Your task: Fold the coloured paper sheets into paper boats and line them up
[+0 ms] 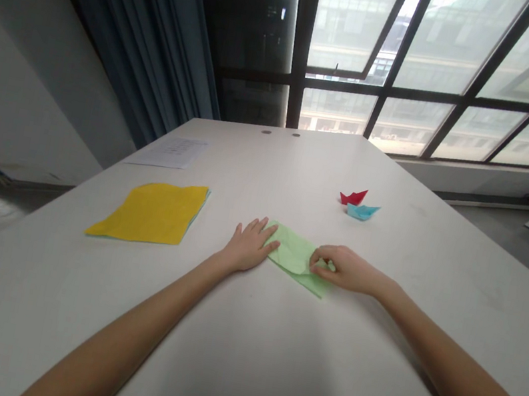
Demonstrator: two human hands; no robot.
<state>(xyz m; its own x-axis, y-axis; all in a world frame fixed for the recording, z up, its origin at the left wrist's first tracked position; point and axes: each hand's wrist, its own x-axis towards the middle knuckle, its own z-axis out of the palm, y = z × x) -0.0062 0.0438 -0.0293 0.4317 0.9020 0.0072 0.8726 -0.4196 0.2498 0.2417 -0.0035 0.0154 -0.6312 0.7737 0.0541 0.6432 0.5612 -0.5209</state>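
Note:
A folded sheet of light green paper (293, 250) lies on the white table in front of me, with a loose flap along its near side. My left hand (250, 244) lies flat over the paper's left end, fingers spread. At the right end, my right hand (340, 266) has its thumb and fingers pinched on the edge of the green paper. Beyond the right hand sit two small folded paper boats, a red paper boat (352, 198) and a light blue paper boat (362, 212), close together.
A stack of coloured paper (155, 212) with a yellow sheet on top lies to the left. Behind it is a printed white sheet (169, 151). The white table (232, 328) reaches back toward the windows, and its near edge runs just below my forearms.

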